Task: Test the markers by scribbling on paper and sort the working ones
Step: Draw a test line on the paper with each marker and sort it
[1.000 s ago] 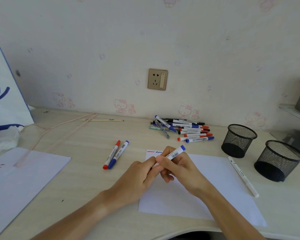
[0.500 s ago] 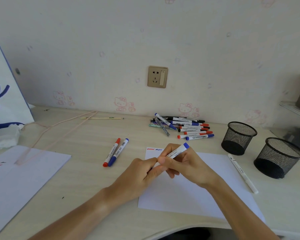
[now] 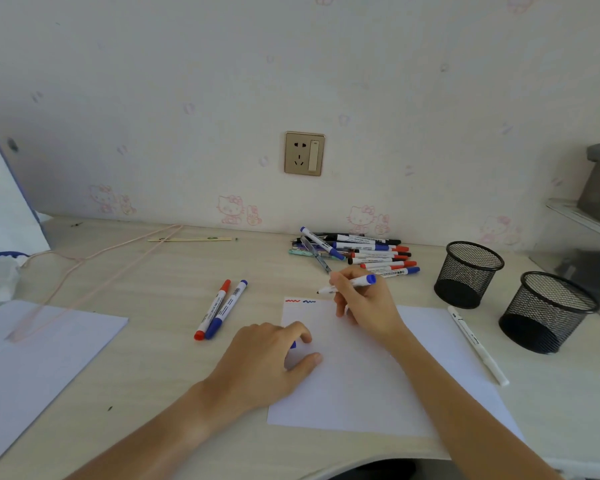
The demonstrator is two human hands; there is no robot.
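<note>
My right hand (image 3: 364,306) grips an uncapped blue marker (image 3: 350,284), tip pointing left just above the top edge of the white paper (image 3: 361,386). A red and a blue scribble (image 3: 300,301) mark the paper's top left corner. My left hand (image 3: 271,358) rests on the paper's left edge and holds the blue cap (image 3: 293,345) in curled fingers. A red and a blue capped marker (image 3: 220,308) lie side by side left of the paper. A pile of markers (image 3: 361,252) sits near the wall.
Two black mesh cups (image 3: 468,273) (image 3: 546,311) stand at the right. A white marker (image 3: 477,344) lies between paper and cups. Another paper sheet (image 3: 39,348) lies at left, with a pink cord (image 3: 94,268) across it. A wall socket (image 3: 304,153) is above the pile.
The hands have pulled apart: the cap came off into my left hand, which dropped to the paper, and my right hand carried the marker up and right toward the scribbles.
</note>
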